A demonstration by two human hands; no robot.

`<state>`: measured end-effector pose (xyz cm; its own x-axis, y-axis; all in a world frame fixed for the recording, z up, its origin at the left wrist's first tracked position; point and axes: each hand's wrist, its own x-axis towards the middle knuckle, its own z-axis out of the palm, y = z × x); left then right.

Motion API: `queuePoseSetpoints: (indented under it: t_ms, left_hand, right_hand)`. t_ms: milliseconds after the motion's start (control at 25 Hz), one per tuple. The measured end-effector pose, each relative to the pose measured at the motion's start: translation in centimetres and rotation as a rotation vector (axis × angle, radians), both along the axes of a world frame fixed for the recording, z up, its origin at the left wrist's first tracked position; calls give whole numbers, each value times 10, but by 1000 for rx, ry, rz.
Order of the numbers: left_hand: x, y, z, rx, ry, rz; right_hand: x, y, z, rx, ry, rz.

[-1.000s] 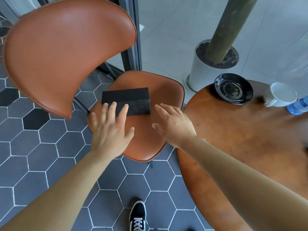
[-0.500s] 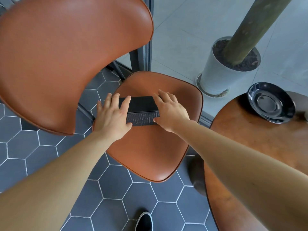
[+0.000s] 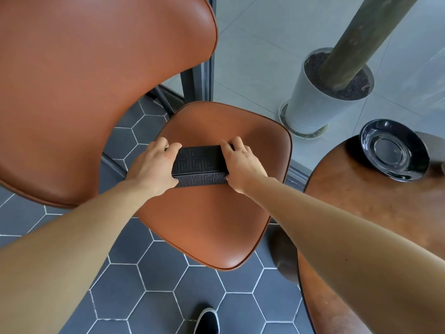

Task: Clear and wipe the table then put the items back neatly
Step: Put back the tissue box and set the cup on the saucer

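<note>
Both hands clasp the black rectangular embossed box [image 3: 199, 165] over the brown leather chair seat [image 3: 216, 225].
Left hand [image 3: 151, 168] grip closed on its left end, right hand [image 3: 242, 165] on its right; glossy black saucer [image 3: 395, 150] on round wooden bench [image 3: 375, 213].

In front of me, mid-frame, the brown leather chair seat [image 3: 212, 213] carries one thing: a black box [image 3: 198, 165] with a maze pattern, lying flat toward the seat's far side. At the right edge of the frame the round wooden table [image 3: 375, 213] carries a glossy black saucer [image 3: 395, 150] close to its far rim. Along the bottom, the grey hexagon-tiled floor [image 3: 149, 273] has a dark shoe [image 3: 207, 321] on it. In the upper right, a white planter [image 3: 310, 102] stands on the pale floor.
</note>
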<state>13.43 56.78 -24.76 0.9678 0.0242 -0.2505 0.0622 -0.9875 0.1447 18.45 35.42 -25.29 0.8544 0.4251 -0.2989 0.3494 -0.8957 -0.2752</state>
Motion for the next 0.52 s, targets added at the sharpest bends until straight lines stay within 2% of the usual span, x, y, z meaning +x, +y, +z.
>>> queuePoseSetpoints:
  t_ms: [280,520]
  left_hand:
    - [-38,-1,38,-66,-155,22]
    - [-63,-7,90,-233,-259,12]
  right_hand:
    - [-22,-19,45,104,-90,20]
    - [-56,-47,95,242,-189,-28]
